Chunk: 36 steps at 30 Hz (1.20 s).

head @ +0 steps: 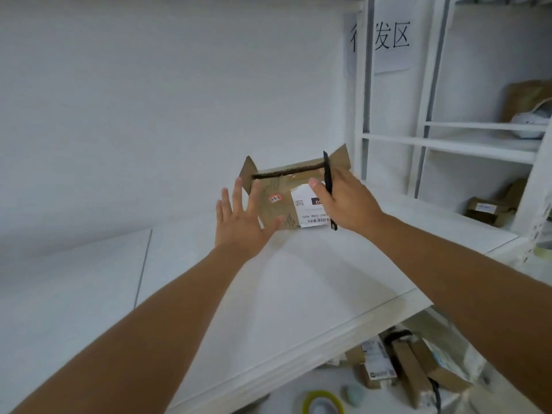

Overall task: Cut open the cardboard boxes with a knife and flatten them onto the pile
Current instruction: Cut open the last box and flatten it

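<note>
While right hand (343,201) fingers clamp the knife (328,189), cardboard box (277,204) between, left hand (239,216) fingers spread

Paper sign (388,40) hangs behind white shelving (448,144).

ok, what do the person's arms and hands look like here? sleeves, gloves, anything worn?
Both forearms are bare to the frame edge, no sleeves in view. The left hand and right hand have no gloves; no watch, rings or wristbands visible. Fingers are uncovered.

A small brown cardboard box (277,201), end flaps up and white label facing up, lay toward the table's (268,294) far edge, a black knife (328,186) upright beside it.
</note>
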Each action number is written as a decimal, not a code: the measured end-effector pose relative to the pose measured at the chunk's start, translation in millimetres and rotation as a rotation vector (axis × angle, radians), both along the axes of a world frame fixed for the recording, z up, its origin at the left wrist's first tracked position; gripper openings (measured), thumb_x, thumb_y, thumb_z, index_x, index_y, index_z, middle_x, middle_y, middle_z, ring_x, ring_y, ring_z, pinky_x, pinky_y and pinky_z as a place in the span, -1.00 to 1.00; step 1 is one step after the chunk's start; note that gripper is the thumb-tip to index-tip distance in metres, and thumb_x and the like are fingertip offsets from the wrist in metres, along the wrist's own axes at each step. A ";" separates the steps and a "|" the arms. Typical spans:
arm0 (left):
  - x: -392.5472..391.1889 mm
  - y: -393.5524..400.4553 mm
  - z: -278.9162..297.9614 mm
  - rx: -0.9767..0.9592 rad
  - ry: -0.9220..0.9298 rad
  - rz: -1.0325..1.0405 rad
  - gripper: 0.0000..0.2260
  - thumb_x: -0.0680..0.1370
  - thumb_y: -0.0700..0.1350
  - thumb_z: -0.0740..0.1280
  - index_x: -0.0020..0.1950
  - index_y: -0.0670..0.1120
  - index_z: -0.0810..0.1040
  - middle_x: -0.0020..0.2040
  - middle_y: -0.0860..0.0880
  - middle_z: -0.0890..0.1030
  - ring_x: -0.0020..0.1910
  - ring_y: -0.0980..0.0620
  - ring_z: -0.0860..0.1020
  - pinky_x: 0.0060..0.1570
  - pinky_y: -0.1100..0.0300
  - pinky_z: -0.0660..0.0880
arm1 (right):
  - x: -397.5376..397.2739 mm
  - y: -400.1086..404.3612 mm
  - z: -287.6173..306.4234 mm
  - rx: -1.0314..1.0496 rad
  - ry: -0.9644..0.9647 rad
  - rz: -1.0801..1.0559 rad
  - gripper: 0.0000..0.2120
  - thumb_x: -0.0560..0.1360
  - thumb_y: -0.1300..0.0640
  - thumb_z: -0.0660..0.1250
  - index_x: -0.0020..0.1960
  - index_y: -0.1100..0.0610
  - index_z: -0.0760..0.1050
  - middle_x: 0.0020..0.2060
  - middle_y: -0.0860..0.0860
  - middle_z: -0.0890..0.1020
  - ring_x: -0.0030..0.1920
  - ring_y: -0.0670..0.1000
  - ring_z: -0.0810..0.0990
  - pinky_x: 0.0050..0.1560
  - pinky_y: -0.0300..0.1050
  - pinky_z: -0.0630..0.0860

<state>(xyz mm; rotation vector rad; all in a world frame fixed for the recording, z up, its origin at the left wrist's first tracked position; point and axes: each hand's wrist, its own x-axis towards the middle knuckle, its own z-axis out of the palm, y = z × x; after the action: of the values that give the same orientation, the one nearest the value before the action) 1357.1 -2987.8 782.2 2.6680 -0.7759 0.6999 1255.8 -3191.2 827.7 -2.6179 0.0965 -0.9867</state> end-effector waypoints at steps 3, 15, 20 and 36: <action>-12.3 46.3 8.4 -0.142 0.089 0.018 -0.14 0.53 0.33 0.25 0.62 0.12 -0.21 0.61 -0.03 -0.27 0.58 -0.25 -0.04 0.53 -0.15 0.08 | 2.1 40.8 5.4 0.002 -0.009 0.121 -0.61 0.64 -0.15 -0.02 -0.02 0.11 0.43 -0.09 0.07 0.51 -0.06 0.10 0.51 -0.12 -0.02 0.45; -51.4 276.3 27.9 -0.459 0.280 0.204 -0.21 0.54 0.17 0.36 0.59 0.26 -0.10 0.58 -0.02 0.08 0.38 -0.06 0.41 0.15 0.10 0.37 | 19.8 241.1 -0.8 0.155 0.005 0.518 -0.59 0.63 -0.13 0.05 -0.07 0.18 0.47 -0.17 0.12 0.59 -0.14 0.09 0.56 -0.02 0.12 0.53; -66.7 350.9 27.1 -0.473 0.235 0.272 -0.25 0.54 0.15 0.38 0.59 0.17 0.00 0.51 -0.04 0.19 0.28 -0.05 0.47 0.24 -0.05 0.46 | 24.3 308.9 -10.4 0.074 0.003 0.636 -0.65 0.64 -0.12 0.04 -0.14 0.07 0.41 -0.23 -0.03 0.54 -0.23 -0.10 0.50 -0.18 0.05 0.47; -71.9 391.5 -25.8 -0.691 0.304 0.332 -0.19 0.57 0.20 0.31 0.60 0.11 -0.17 0.33 -0.04 0.54 0.14 -0.12 0.60 0.06 -0.11 0.58 | 44.7 306.6 -61.7 -0.258 0.174 0.559 -0.68 0.55 -0.33 -0.06 -0.06 -0.12 0.27 -0.22 -0.16 0.47 -0.27 -0.10 0.48 -0.29 -0.16 0.37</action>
<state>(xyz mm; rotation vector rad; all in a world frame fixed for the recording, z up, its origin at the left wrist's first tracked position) 1285.1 -2596.3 756.3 2.1839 0.0114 0.4915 1300.5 -2884.6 766.0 -2.7063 -0.7246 -0.6028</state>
